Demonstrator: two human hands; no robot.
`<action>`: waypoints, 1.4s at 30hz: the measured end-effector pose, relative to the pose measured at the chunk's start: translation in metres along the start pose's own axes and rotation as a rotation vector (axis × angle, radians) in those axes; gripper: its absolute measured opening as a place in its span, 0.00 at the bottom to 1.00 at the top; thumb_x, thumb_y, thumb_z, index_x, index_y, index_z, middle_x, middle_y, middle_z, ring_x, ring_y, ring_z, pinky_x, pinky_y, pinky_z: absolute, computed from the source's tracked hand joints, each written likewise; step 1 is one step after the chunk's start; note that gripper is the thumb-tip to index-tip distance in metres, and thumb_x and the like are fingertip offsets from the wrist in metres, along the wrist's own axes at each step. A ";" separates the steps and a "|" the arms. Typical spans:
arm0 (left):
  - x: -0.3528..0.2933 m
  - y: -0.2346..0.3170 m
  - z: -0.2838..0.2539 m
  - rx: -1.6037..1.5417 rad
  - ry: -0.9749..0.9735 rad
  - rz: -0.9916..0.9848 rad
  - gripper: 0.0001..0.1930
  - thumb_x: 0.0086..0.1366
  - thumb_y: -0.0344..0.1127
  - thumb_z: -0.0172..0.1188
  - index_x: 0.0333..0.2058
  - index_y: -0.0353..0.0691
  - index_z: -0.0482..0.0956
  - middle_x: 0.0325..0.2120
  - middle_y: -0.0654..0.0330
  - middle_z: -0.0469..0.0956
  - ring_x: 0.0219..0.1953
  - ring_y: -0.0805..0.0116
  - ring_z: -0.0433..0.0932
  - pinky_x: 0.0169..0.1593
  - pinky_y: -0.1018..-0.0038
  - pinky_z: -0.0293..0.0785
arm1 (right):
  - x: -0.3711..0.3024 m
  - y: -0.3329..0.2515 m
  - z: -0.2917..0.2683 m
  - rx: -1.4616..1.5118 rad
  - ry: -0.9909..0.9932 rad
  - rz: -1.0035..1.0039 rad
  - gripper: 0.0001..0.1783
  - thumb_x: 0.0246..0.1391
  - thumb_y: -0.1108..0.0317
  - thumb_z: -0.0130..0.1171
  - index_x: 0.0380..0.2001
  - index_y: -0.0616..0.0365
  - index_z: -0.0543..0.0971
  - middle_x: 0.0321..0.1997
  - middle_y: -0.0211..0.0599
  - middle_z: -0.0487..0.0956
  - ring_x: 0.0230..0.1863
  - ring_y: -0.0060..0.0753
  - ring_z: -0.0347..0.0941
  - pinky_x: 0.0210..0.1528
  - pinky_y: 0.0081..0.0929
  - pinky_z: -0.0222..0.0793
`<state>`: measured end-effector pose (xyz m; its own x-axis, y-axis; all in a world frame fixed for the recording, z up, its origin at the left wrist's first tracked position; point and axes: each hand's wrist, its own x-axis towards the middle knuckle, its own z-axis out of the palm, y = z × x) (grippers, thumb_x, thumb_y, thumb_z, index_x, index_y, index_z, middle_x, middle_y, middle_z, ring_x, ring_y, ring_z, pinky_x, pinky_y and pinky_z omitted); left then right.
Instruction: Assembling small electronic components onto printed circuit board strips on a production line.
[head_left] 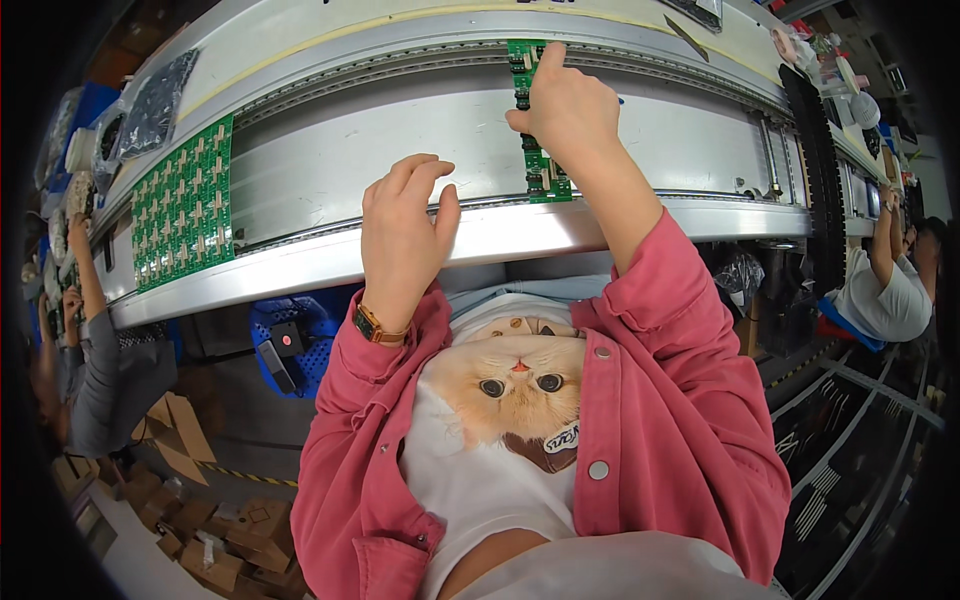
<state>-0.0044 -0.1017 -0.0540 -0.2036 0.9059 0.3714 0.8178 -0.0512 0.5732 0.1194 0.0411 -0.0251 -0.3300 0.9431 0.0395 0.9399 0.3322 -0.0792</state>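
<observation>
My left hand (pixel 405 215), with a gold-coloured watch (pixel 375 325) at its wrist, hovers over the near rail of the conveyor with nothing in it. Its fingers bend loosely and the thumb stands apart. My right hand (pixel 575 110) is over a narrow green circuit board (pixel 535 170) with black and pale components, which spans the two conveyor rails. The index finger stretches to the board's far end and the thumb reaches over its middle; the other fingers curl and are partly hidden. A tiny blue tip (pixel 621 99) shows beside this hand.
At the left, a wider panel of green circuit boards (pixel 185 205) lies across the rails (pixel 480 212). Bagged dark parts (pixel 158 100) rest behind it. A black upright rack (pixel 818 170) stands at the right. Co-workers' arms show at both sides. Below are a blue basket (pixel 318 315) and cardboard boxes (pixel 255 530).
</observation>
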 end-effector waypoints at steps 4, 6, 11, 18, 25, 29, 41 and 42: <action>0.000 0.000 0.001 0.021 -0.003 0.004 0.11 0.50 0.26 0.58 0.35 0.40 0.77 0.39 0.63 0.77 0.37 0.65 0.74 0.48 0.73 0.66 | 0.001 0.000 -0.002 -0.004 0.005 0.002 0.35 0.35 0.57 0.69 0.40 0.68 0.64 0.19 0.42 0.79 0.17 0.38 0.76 0.21 0.27 0.70; -0.001 -0.002 0.001 0.034 -0.001 0.012 0.11 0.50 0.26 0.58 0.35 0.40 0.77 0.39 0.63 0.77 0.37 0.65 0.74 0.48 0.73 0.66 | 0.002 0.001 -0.003 -0.016 0.023 -0.035 0.42 0.34 0.56 0.69 0.46 0.75 0.63 0.18 0.41 0.79 0.16 0.34 0.75 0.19 0.24 0.69; -0.001 -0.001 0.000 0.026 -0.017 0.005 0.11 0.50 0.26 0.57 0.35 0.40 0.77 0.39 0.63 0.77 0.37 0.65 0.74 0.48 0.73 0.66 | 0.002 0.002 -0.015 -0.003 0.021 -0.053 0.44 0.34 0.54 0.69 0.47 0.76 0.64 0.19 0.41 0.79 0.17 0.35 0.76 0.21 0.25 0.69; 0.002 0.002 0.000 0.015 -0.043 0.024 0.10 0.51 0.26 0.57 0.35 0.40 0.77 0.39 0.63 0.77 0.38 0.65 0.74 0.49 0.73 0.65 | -0.001 0.058 -0.055 -0.075 0.125 0.058 0.38 0.35 0.52 0.69 0.41 0.70 0.67 0.21 0.41 0.80 0.21 0.41 0.78 0.27 0.30 0.72; 0.001 0.005 -0.001 0.093 -0.050 0.051 0.09 0.54 0.27 0.56 0.35 0.39 0.77 0.39 0.62 0.78 0.39 0.64 0.74 0.47 0.74 0.66 | 0.005 0.238 -0.095 -0.261 0.148 0.374 0.34 0.40 0.49 0.64 0.40 0.68 0.68 0.24 0.46 0.79 0.22 0.42 0.77 0.27 0.33 0.73; 0.002 0.009 0.000 0.092 -0.071 0.032 0.08 0.54 0.28 0.56 0.35 0.39 0.77 0.39 0.62 0.78 0.40 0.63 0.74 0.50 0.72 0.64 | -0.005 0.346 -0.116 -0.195 0.018 0.720 0.27 0.44 0.49 0.60 0.33 0.66 0.72 0.20 0.38 0.77 0.13 0.34 0.70 0.23 0.28 0.69; -0.001 0.008 0.001 0.116 -0.088 -0.003 0.07 0.57 0.29 0.56 0.35 0.39 0.77 0.38 0.61 0.78 0.39 0.64 0.73 0.47 0.74 0.65 | -0.013 0.474 -0.111 -0.174 -0.153 1.073 0.25 0.46 0.48 0.58 0.32 0.64 0.80 0.25 0.38 0.79 0.17 0.38 0.75 0.25 0.30 0.70; 0.000 0.008 0.002 0.126 -0.090 -0.003 0.06 0.57 0.29 0.56 0.35 0.39 0.77 0.38 0.61 0.78 0.39 0.64 0.73 0.47 0.74 0.66 | -0.013 0.480 -0.110 -0.188 -0.172 1.101 0.25 0.46 0.48 0.59 0.35 0.62 0.81 0.28 0.35 0.80 0.18 0.37 0.76 0.27 0.30 0.71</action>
<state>0.0034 -0.1018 -0.0505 -0.1623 0.9401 0.2997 0.8793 0.0000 0.4762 0.5845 0.1867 0.0455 0.6921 0.7151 -0.0975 0.7198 -0.6741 0.1655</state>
